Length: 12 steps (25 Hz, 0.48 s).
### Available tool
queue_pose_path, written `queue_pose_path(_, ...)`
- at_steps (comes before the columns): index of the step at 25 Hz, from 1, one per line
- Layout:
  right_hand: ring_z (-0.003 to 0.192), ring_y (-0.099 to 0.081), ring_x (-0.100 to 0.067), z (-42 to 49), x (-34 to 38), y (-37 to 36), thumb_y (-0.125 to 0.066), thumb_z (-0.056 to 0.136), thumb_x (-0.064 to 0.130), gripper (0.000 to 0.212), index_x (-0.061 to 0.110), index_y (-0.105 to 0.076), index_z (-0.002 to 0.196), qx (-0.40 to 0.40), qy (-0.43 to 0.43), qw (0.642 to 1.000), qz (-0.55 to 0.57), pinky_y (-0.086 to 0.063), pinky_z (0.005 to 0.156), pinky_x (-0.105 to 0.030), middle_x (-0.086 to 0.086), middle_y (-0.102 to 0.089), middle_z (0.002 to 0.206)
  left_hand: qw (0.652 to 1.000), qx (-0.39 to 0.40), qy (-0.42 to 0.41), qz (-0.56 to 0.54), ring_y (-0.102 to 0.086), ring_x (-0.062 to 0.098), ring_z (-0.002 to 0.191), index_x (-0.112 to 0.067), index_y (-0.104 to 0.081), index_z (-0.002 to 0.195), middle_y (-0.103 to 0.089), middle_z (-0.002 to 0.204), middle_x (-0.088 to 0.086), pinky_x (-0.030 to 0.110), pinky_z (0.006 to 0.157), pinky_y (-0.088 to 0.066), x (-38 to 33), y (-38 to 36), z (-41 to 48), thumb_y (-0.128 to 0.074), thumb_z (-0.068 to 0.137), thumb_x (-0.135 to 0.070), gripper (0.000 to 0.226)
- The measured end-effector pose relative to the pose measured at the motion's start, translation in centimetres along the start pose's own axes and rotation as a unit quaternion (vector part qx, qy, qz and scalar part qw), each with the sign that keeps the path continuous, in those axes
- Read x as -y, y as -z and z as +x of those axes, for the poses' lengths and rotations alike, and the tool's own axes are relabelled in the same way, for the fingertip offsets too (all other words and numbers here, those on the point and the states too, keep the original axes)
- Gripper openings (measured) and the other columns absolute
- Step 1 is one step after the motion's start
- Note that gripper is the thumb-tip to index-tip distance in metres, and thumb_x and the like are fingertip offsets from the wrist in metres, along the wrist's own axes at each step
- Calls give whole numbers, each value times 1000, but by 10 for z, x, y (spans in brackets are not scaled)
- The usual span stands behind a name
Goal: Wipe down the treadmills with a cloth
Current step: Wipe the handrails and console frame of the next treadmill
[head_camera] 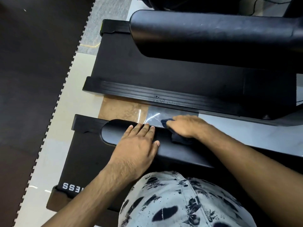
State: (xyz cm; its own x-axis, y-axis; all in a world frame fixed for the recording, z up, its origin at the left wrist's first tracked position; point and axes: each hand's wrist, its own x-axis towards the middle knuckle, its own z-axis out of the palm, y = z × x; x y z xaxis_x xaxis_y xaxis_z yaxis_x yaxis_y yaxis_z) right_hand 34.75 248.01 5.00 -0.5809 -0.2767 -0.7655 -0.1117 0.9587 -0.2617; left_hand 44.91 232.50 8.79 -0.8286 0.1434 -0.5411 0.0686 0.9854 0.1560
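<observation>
Two black treadmills stand side by side. The near treadmill's padded handrail (114, 133) runs across the middle of the head view. My left hand (137, 143) rests flat on that handrail with straight fingers. Just to its right, my right hand (185, 126) grips a dark blue cloth (178, 138) and presses it on the far side of the same handrail. Most of the cloth is hidden under the hand. The far treadmill's handrail (205, 33) and ribbed side rail (164, 95) lie beyond.
The near treadmill's deck (85, 158) shows below the handrail. A strip of tiled floor (124, 110) separates the two machines. Dark interlocking floor mats (32, 79) cover the left side. My patterned shirt (180, 202) fills the bottom of the view.
</observation>
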Motion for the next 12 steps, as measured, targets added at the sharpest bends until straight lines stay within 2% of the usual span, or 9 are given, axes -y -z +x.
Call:
queue_pose_path(2,121,-57,-32,-11,-9,-5,-32,95,49,47,29,-58,128,-33,4,999,-3,-46,96,-42,-7,-60,138,1000,-2,5,-8,-9,14,150,-20,-20,154,-19,161,-2,35,122,-5,-9,0,-1,-2,90,-53,74)
queue_pose_path(4,118,-58,-31,-34,-11,-15,-34,96,49,43,32,-54,129,-87,64,994,-28,-47,93,-42,-3,-60,134,1000,-12,10,-20,-10,14,149,-20,-23,153,-21,161,-2,35,122,-5,-17,0,0,4,87,-55,80)
queue_pose_path(5,118,-58,-31,-31,-17,-16,-34,96,50,40,32,-53,127,-78,88,993,-20,-47,92,-42,-3,-60,134,1000,-9,13,-20,-11,14,149,-20,-24,153,-22,161,-2,34,122,-5,-21,0,2,6,85,-55,82)
queue_pose_path(6,120,-57,-31,-19,-26,-10,-34,96,50,41,31,-54,126,-46,73,996,-25,-46,93,-41,-4,-58,137,1000,-6,18,-18,-10,14,149,-20,-23,153,-21,161,-3,34,122,-4,-24,-1,4,7,85,-55,82)
queue_pose_path(7,123,-56,-31,-7,-32,-1,-33,96,50,44,29,-56,128,17,17,1000,-12,-45,96,-39,-7,-57,140,1000,-6,24,-18,-8,14,150,-21,-21,154,-19,161,-3,34,122,-3,-26,-3,5,4,88,-55,78)
queue_pose_path(8,124,-56,-31,5,-40,1,-32,96,52,50,26,-58,130,31,-6,1000,-4,-45,99,-39,-8,-56,142,999,-2,27,-19,-7,14,150,-21,-19,154,-18,162,-3,34,122,-3,-30,-4,4,0,92,-54,73)
queue_pose_path(10,119,-58,-31,-10,-41,-4,-31,94,54,52,26,-59,128,-6,-8,1000,-6,-48,96,-40,-7,-60,136,1000,7,22,-20,-7,14,150,-20,-18,154,-17,162,-1,34,122,-3,-35,-3,4,0,91,-55,74)
queue_pose_path(12,114,-59,-29,-34,-36,-14,-33,96,51,42,30,-56,125,-66,47,997,-19,-46,88,-39,-3,-61,130,1000,9,9,-11,-9,15,150,-20,-19,154,-18,162,0,34,122,-3,-38,-2,6,10,82,-56,85)
